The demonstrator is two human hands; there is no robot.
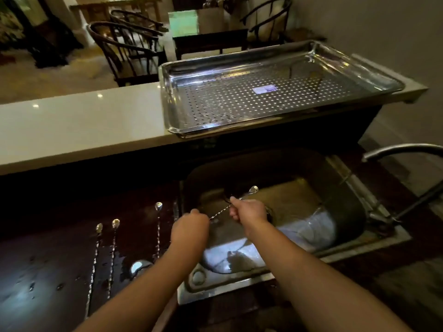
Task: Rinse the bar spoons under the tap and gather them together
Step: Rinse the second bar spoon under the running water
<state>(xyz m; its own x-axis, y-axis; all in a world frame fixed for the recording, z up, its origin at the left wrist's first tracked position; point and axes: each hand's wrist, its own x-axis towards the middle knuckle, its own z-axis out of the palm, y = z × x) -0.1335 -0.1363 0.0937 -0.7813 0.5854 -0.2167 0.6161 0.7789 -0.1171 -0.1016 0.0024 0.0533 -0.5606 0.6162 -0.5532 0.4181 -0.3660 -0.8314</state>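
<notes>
Over the steel sink I hold one twisted-stem bar spoon with both hands. My right hand grips the stem near the bowl, which points up and away. My left hand is closed around the lower end of the same stem. Three more bar spoons lie on the dark wet counter to the left: one nearest the sink, and two side by side further left, bowls pointing away. The tap arches in from the right; I see no water stream.
A large perforated steel tray sits on the raised pale bar top behind the sink. Water drops dot the dark counter. A round shiny object lies near my left forearm. Chairs and tables stand beyond the bar.
</notes>
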